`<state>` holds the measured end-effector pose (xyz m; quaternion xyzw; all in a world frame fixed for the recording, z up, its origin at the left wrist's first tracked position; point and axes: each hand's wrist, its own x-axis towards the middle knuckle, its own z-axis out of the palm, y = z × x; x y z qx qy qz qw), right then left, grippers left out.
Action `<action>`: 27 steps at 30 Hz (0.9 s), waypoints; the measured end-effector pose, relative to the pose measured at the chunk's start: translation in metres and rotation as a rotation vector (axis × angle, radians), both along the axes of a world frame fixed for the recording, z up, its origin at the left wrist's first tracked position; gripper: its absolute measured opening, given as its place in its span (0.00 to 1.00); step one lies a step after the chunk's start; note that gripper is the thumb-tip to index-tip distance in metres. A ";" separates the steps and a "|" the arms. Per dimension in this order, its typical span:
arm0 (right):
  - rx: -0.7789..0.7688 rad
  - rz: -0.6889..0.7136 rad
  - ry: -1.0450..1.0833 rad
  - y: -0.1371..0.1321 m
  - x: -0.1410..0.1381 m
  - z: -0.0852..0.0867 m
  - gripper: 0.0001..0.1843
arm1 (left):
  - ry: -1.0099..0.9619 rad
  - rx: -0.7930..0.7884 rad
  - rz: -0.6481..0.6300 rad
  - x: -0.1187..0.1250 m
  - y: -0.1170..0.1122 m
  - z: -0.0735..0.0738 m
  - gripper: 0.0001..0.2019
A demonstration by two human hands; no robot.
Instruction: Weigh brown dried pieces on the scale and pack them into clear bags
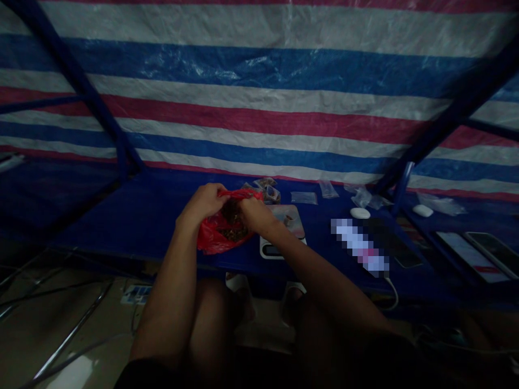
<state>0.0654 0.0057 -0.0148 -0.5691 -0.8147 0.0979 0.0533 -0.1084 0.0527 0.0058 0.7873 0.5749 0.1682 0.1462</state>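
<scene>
A red plastic bag (213,233) with small brown bits inside is held up over the front of a blue table (154,216). My left hand (205,201) grips the bag's top edge on the left. My right hand (253,213) pinches the bag's mouth on the right, fingers partly inside it. Just behind my right wrist sits a small white digital scale (290,229) with something small on its platform.
Several small clear packets (303,198) lie along the table's back, under a striped tarp wall (259,97). Two white oval objects (360,213) and phones (472,254) rest to the right. Blue frame poles (81,86) slant at both sides. Cables run on the floor at left.
</scene>
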 end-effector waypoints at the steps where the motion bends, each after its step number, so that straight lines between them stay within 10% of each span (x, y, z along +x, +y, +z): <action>1: 0.002 0.000 0.004 0.000 0.001 0.000 0.20 | 0.000 0.002 0.000 0.001 -0.002 0.001 0.11; 12: -0.025 0.007 0.047 -0.005 0.011 0.001 0.17 | 0.125 0.020 0.048 0.009 -0.022 0.004 0.14; 20: 0.100 0.082 0.234 -0.009 0.043 0.012 0.11 | -0.040 0.426 -0.015 0.025 -0.045 0.016 0.15; 27: 0.169 -0.099 0.282 -0.030 0.104 0.037 0.12 | 0.106 0.016 -0.207 0.023 -0.037 -0.010 0.09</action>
